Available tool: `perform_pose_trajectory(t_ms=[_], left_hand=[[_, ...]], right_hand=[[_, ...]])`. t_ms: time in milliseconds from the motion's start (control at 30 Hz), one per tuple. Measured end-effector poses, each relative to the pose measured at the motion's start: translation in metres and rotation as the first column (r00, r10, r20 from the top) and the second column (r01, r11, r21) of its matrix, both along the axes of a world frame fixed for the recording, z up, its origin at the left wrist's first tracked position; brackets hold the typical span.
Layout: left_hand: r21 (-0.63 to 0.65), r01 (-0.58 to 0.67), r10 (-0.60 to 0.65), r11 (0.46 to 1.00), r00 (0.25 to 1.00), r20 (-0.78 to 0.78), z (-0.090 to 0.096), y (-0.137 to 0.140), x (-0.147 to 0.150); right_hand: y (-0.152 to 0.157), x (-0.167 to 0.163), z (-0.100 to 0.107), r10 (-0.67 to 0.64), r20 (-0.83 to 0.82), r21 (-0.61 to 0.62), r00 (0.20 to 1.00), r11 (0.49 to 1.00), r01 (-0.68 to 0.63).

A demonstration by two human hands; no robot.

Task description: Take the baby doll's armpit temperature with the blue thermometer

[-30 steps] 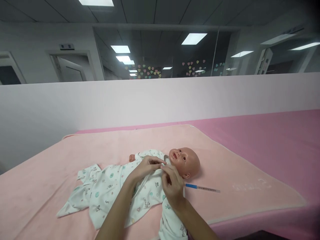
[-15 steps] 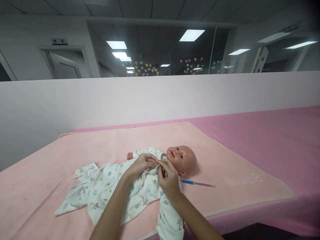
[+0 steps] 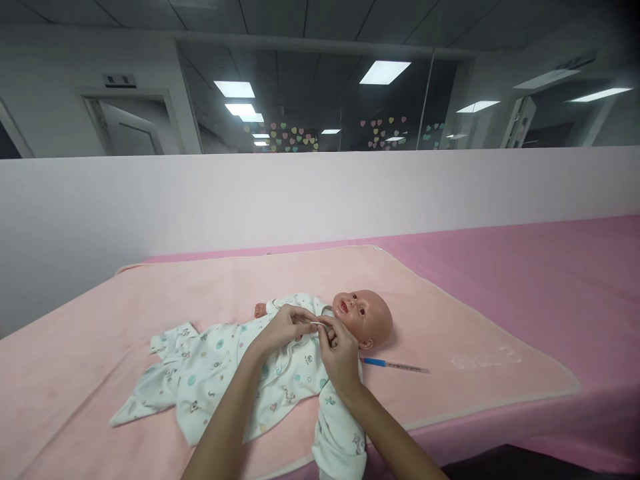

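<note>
A baby doll (image 3: 367, 319) lies on its back with its head to the right, dressed in a white patterned romper (image 3: 215, 357). My left hand (image 3: 289, 325) pinches the romper's white edge at the chest, just below the doll's neck. Close against it, my right hand (image 3: 339, 347) grips the same edge between thumb and fingers. The fingertips of both hands nearly meet there, and any fastener between them is too small to make out. One doll hand (image 3: 260, 310) shows at the far sleeve; the near sleeve (image 3: 340, 433) hangs toward the front edge.
A thermometer with a blue end (image 3: 395, 365) lies right of the doll's head. Under everything is a peach blanket (image 3: 200, 287) on a pink table cover (image 3: 525, 287). A white partition (image 3: 320, 200) stands behind, with windows above it.
My fingers have shifted slightly at the neckline, and the white edge between them now lies straighter and flatter. The doll and the thermometer stay in place.
</note>
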State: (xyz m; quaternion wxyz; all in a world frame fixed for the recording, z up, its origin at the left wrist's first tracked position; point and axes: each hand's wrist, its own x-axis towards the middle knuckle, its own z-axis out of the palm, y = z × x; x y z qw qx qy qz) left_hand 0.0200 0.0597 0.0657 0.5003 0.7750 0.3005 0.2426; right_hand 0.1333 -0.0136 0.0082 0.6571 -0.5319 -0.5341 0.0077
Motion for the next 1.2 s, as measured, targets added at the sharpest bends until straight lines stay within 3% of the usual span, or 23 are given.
perform_pose_trajectory(t_ms=[233, 633, 967, 1200], left_hand=[[0.239, -0.146, 0.161, 0.960, 0.986, -0.042, -0.006, 0.001, 0.003], [0.337, -0.123, 0.155, 0.934, 0.985, -0.071, -0.003, -0.002, 0.004], [0.250, -0.124, 0.120, 0.960, 0.992, 0.029, -0.013, 0.005, 0.003], [0.127, -0.101, 0.089, 0.987, 0.991, 0.101, -0.018, 0.011, 0.003]], right_hand=[[0.004, 0.002, -0.007, 0.109, -0.195, -0.070, 0.975, 0.990, -0.125], [0.006, 0.001, -0.008, 0.149, -0.285, -0.059, 0.947, 0.983, -0.172], [0.002, 0.000, -0.004, 0.093, -0.250, -0.097, 0.964, 0.988, -0.121], [0.002, -0.001, -0.003, 0.152, -0.240, -0.082, 0.959, 0.981, -0.177]])
